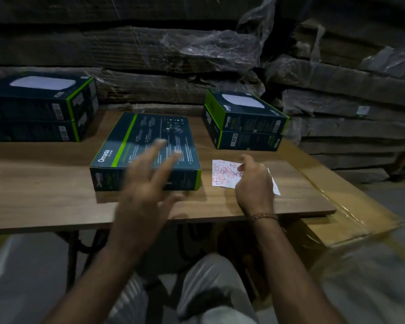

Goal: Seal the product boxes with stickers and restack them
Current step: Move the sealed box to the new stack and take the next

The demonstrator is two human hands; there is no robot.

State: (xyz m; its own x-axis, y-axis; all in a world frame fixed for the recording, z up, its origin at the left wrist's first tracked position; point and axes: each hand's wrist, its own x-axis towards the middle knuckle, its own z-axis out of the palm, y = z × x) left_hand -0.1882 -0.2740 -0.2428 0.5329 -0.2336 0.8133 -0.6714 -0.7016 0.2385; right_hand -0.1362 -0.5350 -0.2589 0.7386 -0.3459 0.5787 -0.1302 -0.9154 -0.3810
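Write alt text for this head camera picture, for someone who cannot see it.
A person's right hand picks at a sticker sheet on a wooden table, while the blurred left hand hovers open over a flat product box. Two-box stacks stand at left and right.

We see a dim, underlit scene; left hand [147, 183] motion-blurred, edges bent by wide-angle, background murky.
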